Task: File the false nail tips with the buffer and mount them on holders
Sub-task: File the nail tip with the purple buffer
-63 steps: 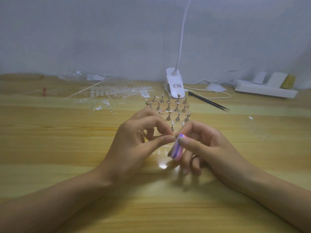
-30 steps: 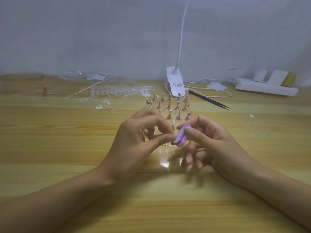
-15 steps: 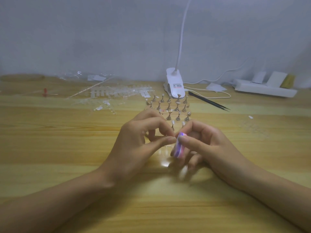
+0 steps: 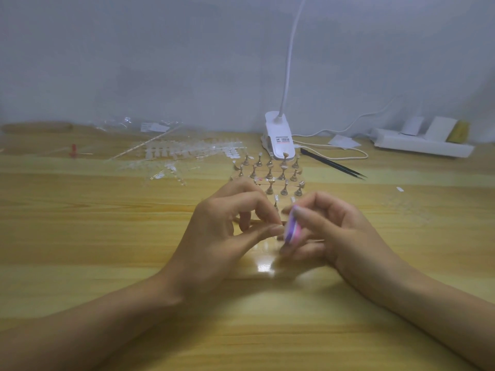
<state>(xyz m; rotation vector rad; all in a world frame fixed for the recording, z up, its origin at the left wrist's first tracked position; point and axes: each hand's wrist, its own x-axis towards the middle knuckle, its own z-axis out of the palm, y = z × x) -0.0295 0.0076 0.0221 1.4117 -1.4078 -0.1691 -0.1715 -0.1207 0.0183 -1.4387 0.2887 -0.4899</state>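
**Filing at the pinch, with the tip itself out of my sight**

I had the left hand (image 4: 222, 231) closed in a pinch, thumb and forefinger fingertips (image 4: 275, 230) pressed together on what I judged to be a false nail tip. The right hand (image 4: 340, 231) gripped the purple-and-pink buffer (image 4: 292, 228) between thumb and fingers. The buffer's edge was up against that pinch, low over the table (image 4: 107, 236) and just in front of the holders (image 4: 270, 175).

To do this well, I judged short, light strokes best. The buffer's face should lie flat to the tip's edge and run one way along it, not saw back and forth. The pinch needed to sit close to the filed edge so the thin plastic would not flex or spring out, yet leave that edge exposed. I would turn the tip between strokes to even both sides, then check the shape before pressing it onto a free holder.

Much was hard to read from my end. The tip was tiny and buried between the fingertips, so I could not tell which edge met the buffer, or whether they truly touched. The right hand and the buffer were blurred. The left hand covered the nearest holders, so I could not count the free ones. Whether the far holders carried tips was too small to tell. The clear strips of tips (image 4: 187, 153) further back melted into the wood.
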